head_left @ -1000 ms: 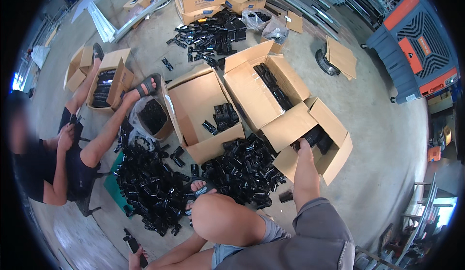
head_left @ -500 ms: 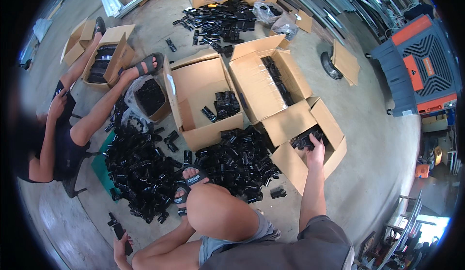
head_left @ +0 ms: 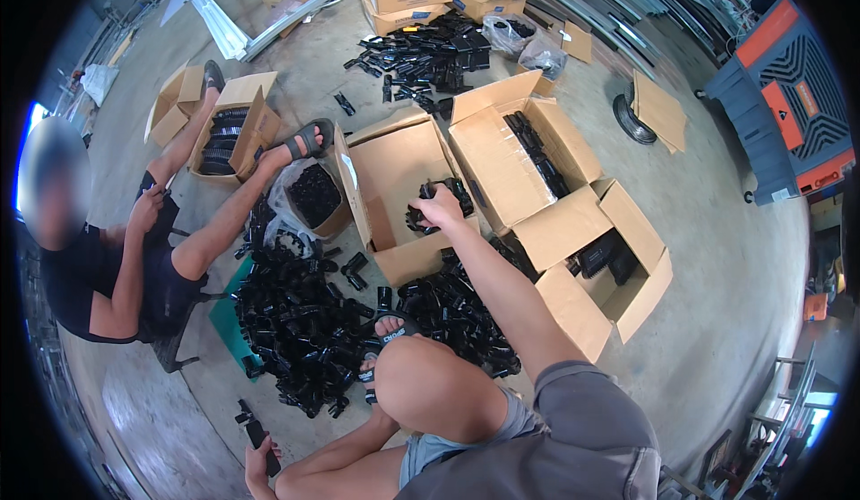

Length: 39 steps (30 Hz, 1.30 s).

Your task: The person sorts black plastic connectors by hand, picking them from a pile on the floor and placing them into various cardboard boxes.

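Observation:
My right hand [head_left: 439,206] reaches into the middle cardboard box [head_left: 376,191], its fingers curled over black plastic parts [head_left: 461,193] in the box's right side. The fingertips are partly hidden among them. Low at the left, my left hand [head_left: 261,458] is wrapped round a black hand tool [head_left: 252,428] with a long handle and a narrow jointed head. Its exact kind is unclear. Heaps of shiny black plastic fittings [head_left: 300,330] lie on the floor in front of my bent knee. More black parts [head_left: 609,254] sit in the open box [head_left: 645,289] at the right.
Another open box [head_left: 497,168] holds a row of black parts. At the left a seated person [head_left: 107,276] has one leg stretched toward a bag-lined box [head_left: 309,191]. A further pile [head_left: 421,56] lies at the back. A grey-and-orange machine [head_left: 788,110] stands far right.
My right hand has moved left from the right-hand box into the middle box. The view has shifted, so the scene sits further right. My left hand keeps hold of the tool.

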Tool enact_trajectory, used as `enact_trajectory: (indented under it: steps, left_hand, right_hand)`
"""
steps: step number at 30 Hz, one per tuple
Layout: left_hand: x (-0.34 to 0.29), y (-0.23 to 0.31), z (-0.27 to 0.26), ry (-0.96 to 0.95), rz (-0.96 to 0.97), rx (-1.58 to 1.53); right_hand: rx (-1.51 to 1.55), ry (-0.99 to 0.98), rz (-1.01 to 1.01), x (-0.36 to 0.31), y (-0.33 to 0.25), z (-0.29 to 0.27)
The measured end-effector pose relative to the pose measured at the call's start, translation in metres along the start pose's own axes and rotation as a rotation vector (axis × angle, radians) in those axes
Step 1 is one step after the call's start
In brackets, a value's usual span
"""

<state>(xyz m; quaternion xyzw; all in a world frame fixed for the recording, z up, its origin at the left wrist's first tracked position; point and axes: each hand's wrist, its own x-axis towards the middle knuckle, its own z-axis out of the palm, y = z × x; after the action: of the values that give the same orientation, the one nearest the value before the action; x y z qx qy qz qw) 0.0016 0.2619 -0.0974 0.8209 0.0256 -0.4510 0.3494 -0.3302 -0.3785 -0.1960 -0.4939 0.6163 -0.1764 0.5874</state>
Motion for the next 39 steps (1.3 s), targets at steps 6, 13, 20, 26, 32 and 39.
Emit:
enact_trajectory:
  steps: [6,13,20,26,32,39]
  left_hand:
    - [-0.002,-0.01,-0.008,0.002,-0.011,0.051]
    - [0.003,0.006,0.003,0.05,-0.126,0.0]
    - [0.003,0.019,0.015,0.039,-0.134,0.094]
    - [-0.001,0.028,0.017,0.033,-0.125,0.149]
    - [-0.009,0.032,0.017,0.037,-0.124,0.174]
    - [-0.011,0.032,0.016,0.035,-0.15,0.2]
  right_hand:
    - [0.116,0.269,-0.094,-0.018,0.055,-0.053]
    - [-0.113,1.165,-0.087,-0.071,0.217,-0.238]
    - [-0.598,0.924,0.356,-0.089,0.31,-0.3]
    - [-0.451,0.574,0.795,-0.073,0.251,-0.277]
    - [-0.503,0.493,0.781,-0.062,0.251,-0.277]
    - [-0.914,0.598,0.596,-0.066,0.266,-0.289]
